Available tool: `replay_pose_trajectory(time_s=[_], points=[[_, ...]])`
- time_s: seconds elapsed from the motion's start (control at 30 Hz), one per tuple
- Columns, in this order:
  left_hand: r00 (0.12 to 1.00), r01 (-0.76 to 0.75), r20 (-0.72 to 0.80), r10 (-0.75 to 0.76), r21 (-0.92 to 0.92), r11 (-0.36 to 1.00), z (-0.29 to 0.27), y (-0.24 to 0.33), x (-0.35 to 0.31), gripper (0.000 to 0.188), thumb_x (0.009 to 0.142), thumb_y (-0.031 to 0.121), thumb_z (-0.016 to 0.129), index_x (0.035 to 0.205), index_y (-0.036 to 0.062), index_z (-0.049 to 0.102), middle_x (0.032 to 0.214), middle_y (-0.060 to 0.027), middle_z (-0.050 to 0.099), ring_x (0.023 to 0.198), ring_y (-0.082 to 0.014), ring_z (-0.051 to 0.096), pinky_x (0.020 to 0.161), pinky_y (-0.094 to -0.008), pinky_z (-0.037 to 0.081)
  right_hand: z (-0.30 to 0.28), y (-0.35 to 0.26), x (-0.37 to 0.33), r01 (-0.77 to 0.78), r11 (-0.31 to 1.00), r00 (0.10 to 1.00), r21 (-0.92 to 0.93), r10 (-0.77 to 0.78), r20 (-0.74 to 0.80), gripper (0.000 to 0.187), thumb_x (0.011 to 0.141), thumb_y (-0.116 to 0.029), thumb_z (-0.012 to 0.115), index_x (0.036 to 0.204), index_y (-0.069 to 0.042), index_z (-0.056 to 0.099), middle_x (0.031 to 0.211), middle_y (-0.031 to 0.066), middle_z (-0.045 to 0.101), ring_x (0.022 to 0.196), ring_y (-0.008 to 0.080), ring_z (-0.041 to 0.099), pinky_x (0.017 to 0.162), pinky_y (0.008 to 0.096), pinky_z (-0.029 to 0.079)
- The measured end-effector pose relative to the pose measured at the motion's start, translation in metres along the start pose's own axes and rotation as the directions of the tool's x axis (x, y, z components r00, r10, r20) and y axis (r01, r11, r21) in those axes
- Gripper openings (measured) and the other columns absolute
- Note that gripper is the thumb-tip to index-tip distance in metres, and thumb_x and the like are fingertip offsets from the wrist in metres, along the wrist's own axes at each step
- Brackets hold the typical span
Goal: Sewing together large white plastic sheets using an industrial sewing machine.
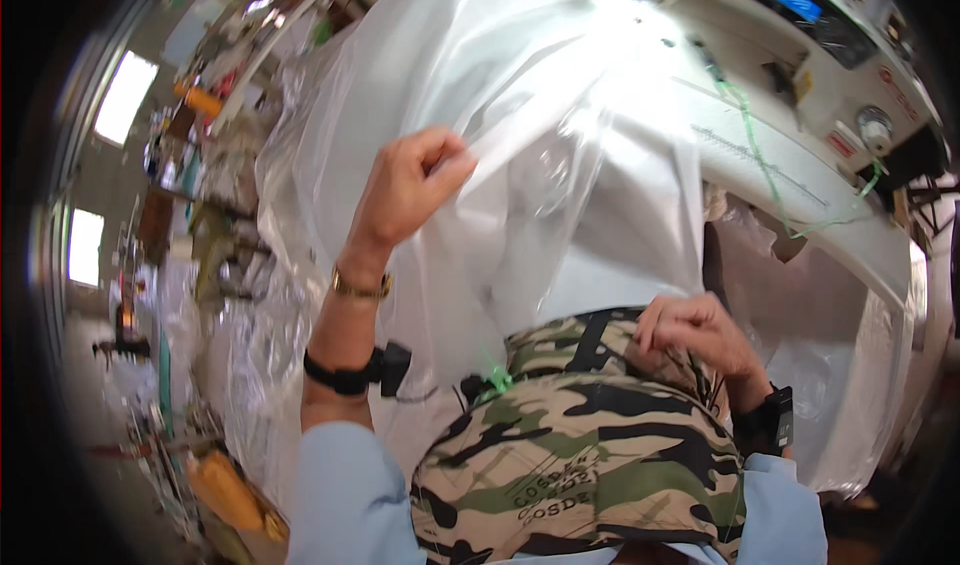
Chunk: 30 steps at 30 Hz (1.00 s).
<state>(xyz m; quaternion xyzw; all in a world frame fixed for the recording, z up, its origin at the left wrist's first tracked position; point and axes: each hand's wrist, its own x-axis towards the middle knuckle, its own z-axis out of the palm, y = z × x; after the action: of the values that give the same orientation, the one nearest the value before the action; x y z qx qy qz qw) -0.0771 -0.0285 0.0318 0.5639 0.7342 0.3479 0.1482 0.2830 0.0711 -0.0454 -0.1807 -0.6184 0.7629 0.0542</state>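
Near the sewing machine (800,55), left hand (405,190) pinches a clear plastic bag (560,165); right hand (695,330) grips a camouflage garment (580,455).

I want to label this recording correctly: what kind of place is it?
Probably a garment workshop or small factory. A white industrial sewing machine stands ahead, the hands pull a clear plastic bag over a folded camouflage garment, and cluttered work tables fill the background.

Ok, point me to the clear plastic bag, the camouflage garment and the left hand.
clear plastic bag (560,165), head view, on the bare sheet right of the raised hand.
camouflage garment (590,455), head view, middle of the printed fabric.
left hand (410,190), head view, back of the hand pinching the bag's edge.
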Motion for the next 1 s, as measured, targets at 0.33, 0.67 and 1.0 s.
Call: replay_pose_trajectory(time_s=[0.33,0.67,1.0], points=[[0.989,0.041,0.137,-0.047,0.043,0.998,-0.020,0.001,-0.037,0.021,0.084,0.012,0.060,0.100,-0.0012,0.065,0.077,0.0012,0.058,0.068,-0.0064,0.047,0.063,-0.0237,0.044,0.045,-0.080,0.107,0.498,0.205,0.613,-0.842,-0.771,0.175,0.034,0.084,-0.004,0.069,0.118,-0.001,0.063,0.120,0.0114,0.066,0.108,0.0303,0.062,0.096,0.0377,0.047],[0.971,0.214,0.061,-0.232,0.212,0.953,-0.049,-0.040,-0.103,0.018,0.081,0.014,0.063,0.089,-0.0019,0.066,0.072,-0.0111,0.063,0.066,-0.0201,0.058,0.066,-0.0325,0.048,0.096,-0.076,0.229,0.659,-0.078,0.611,-0.748,-0.525,0.593,0.018,0.093,-0.013,0.065,0.108,-0.005,0.067,0.095,0.0091,0.068,0.094,0.0258,0.065,0.100,0.0437,0.044],[0.922,0.382,-0.011,-0.386,-0.124,0.916,-0.056,-0.094,-0.154,0.017,0.086,0.013,0.067,0.089,-0.0034,0.067,0.072,-0.0033,0.065,0.068,-0.0095,0.058,0.065,-0.0273,0.048,0.088,-0.081,0.246,0.315,0.588,0.948,-0.745,-0.232,0.218,0.028,0.096,-0.023,0.063,0.082,0.001,0.059,0.064,0.0013,0.046,0.061,0.0117,0.041,0.058,0.0306,0.037]])
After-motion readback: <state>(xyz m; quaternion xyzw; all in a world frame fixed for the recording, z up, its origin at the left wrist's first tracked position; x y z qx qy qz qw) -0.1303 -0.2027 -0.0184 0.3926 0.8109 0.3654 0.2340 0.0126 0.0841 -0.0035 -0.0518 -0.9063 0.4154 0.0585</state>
